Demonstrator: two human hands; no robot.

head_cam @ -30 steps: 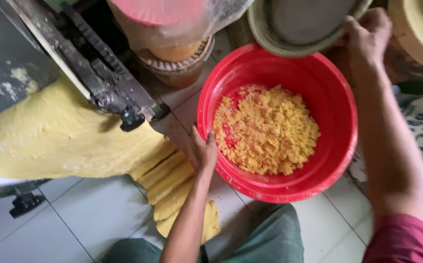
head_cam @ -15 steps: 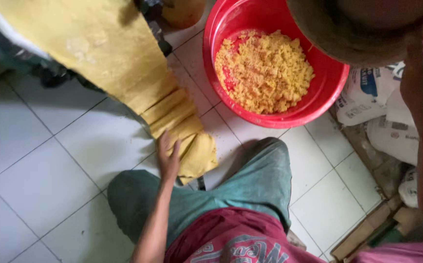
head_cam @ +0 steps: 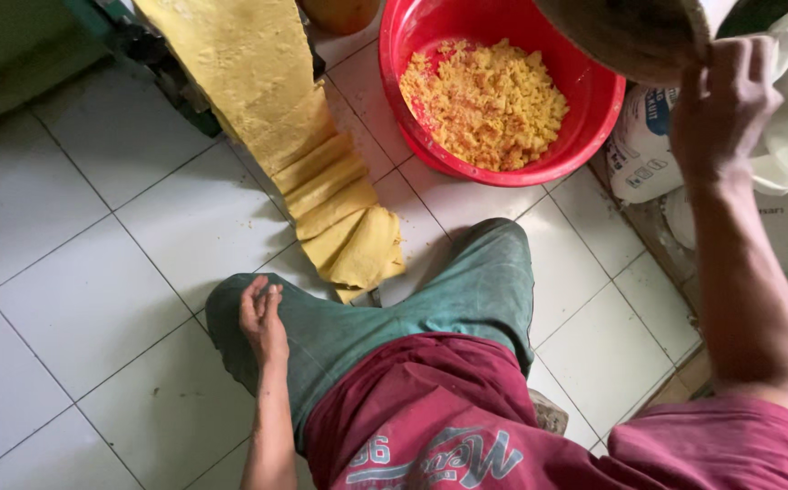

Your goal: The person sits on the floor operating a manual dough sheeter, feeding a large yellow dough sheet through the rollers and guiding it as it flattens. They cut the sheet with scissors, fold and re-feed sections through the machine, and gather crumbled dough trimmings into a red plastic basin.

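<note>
Overhead, the folded yellow dough sheet point(head_cam: 321, 181) is piling onto the white tiled floor point(head_cam: 76, 299) beside the red basin point(head_cam: 584, 109); the right hand point(head_cam: 720, 109) is gripping a tilted round pan point(head_cam: 630, 36), fingers clamped on its rim, while the left hand point(head_cam: 262, 318) is resting loosely curled on the knee, apparently for balance.

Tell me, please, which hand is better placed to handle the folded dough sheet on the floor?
Probably the left hand: it rests empty on the knee, close to the folded dough sheet. The right hand is up at the round pan, gripping its rim.

Round dark pan point(head_cam: 634, 36) held tilted at rim, above red basin point(head_cam: 430, 136) of yellow crumbs point(head_cam: 484, 104).
</note>
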